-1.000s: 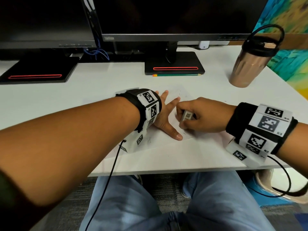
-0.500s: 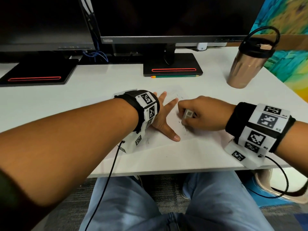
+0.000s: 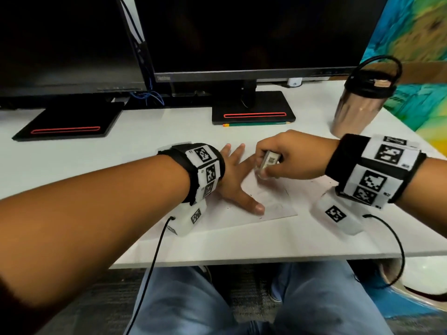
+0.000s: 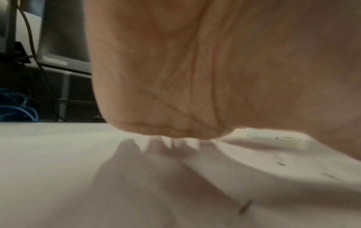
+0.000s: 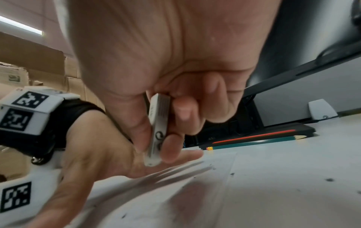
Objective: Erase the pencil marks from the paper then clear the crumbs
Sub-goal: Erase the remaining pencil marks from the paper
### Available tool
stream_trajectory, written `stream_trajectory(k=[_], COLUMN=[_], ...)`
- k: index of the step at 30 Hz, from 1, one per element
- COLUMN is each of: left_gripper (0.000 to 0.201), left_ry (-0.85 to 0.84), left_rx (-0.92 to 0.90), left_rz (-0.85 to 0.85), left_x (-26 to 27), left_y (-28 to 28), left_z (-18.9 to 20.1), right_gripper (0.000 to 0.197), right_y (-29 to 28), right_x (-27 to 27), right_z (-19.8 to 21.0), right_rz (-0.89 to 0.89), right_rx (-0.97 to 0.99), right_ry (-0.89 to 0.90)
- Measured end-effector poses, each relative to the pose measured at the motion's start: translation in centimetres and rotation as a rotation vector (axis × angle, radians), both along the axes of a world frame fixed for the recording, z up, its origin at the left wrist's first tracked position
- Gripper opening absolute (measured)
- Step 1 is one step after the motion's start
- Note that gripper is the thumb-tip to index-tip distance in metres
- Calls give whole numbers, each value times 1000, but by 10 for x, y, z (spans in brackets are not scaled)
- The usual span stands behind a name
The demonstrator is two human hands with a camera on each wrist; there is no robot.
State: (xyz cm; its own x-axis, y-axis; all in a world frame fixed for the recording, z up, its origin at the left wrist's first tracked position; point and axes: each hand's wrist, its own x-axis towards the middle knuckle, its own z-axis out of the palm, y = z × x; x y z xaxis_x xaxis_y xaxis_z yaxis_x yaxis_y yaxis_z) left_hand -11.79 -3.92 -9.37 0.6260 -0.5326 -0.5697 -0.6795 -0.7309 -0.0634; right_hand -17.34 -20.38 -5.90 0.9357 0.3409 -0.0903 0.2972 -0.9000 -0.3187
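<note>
The right hand's fingertips [image 5: 171, 155] and thumb pinched a white sleeved eraser [image 3: 268, 162], its bare end angled down at the sheet of paper [image 3: 273, 204]; whether it touched the sheet could not be told. The right hand [image 3: 290, 157] was curled round it, over the far part of the paper. Beside it the left hand [image 3: 235, 176] lay flat on the paper with fingers straight and spread, pinning the sheet. Dark eraser crumbs [image 5: 330, 179] were scattered on the paper on the right hand's side, and faint pencil marks [image 3: 275, 206] showed towards the paper's near edge. The paper lay on a white desk [image 3: 96, 151]. Beyond the paper a green pencil [image 3: 256, 124] rested against a monitor base [image 3: 254, 105]; to the paper's far right stood a metal tumbler [image 3: 355, 110].

Erasing seemed to be the step in hand, crumb clearing not yet begun. The next move probably called for firm short rubs over the remaining marks with the sheet pinned, then a sweep of the crumbs off the paper.
</note>
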Motion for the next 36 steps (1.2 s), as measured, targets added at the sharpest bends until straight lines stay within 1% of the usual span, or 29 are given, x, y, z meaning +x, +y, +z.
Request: stream_trajectory(k=[5, 7, 9, 11, 13, 15, 17, 20, 21, 24, 25, 26, 28, 29, 30, 32, 33, 36], left_gripper=[129, 124, 119, 124, 129, 125, 125, 142, 141, 121, 121, 125, 135, 136, 134, 124, 121, 127], left_ry=[-23, -19, -9, -16, -31, -29, -9, -34, -40, -17, -10, -8, -21, -28, -36, -37, -33, -42], left_rx=[76, 87, 84, 72, 59, 47, 18, 1, 8, 34, 25, 19, 24, 29, 40, 51, 47, 28], left_rz=[-25, -22, -13, -12, -11, -16, -8, 22, 21, -28, -24, -12, 3, -3, -14, -23, -22, -22], left_x=[-3, -2, -2, -2, -3, -4, -4, -3, -3, -7, -7, -6, -2, -1, -1, -3, -4, -1], left_y=[-8, -8, -7, -7, -8, -7, -6, -5, -6, -6, -5, -5, -3, -4, -5, -5, -5, -4], left_z=[-10, -10, -9, -10, -11, -10, -10, -14, -14, -7, -7, -9, -14, -15, -14, -11, -10, -14], right_gripper=[11, 14, 12, 10, 13, 18, 17, 9, 10, 18, 19, 18, 12, 10, 9, 8, 8, 8], right_y=[16, 22, 25, 20, 20, 26, 29, 19, 18, 31, 33, 29, 20, 17, 17, 25, 26, 16], right_x=[5, -2, -4, 1, 5, 4, 3, 12, 12, 2, 1, 2, 10, 10, 9, 2, -1, 5], right_z=[-17, -24, -22, -17, -17, -21, -22, -17, -18, -24, -23, -21, -16, -16, -17, -20, -21, -18], right_rz=[-21, 38, 71, 20, -12, 33, 38, -79, -78, 45, 51, 24, -70, -89, -68, 19, 26, -78], right_rx=[-130, -93, -59, -76, -96, -87, -81, -80, -88, -74, -78, -85, -83, -95, -106, -98, -84, -64], right_ry=[51, 79, 138, 130, 84, 101, 137, 90, 78, 128, 137, 127, 99, 87, 85, 138, 168, 146])
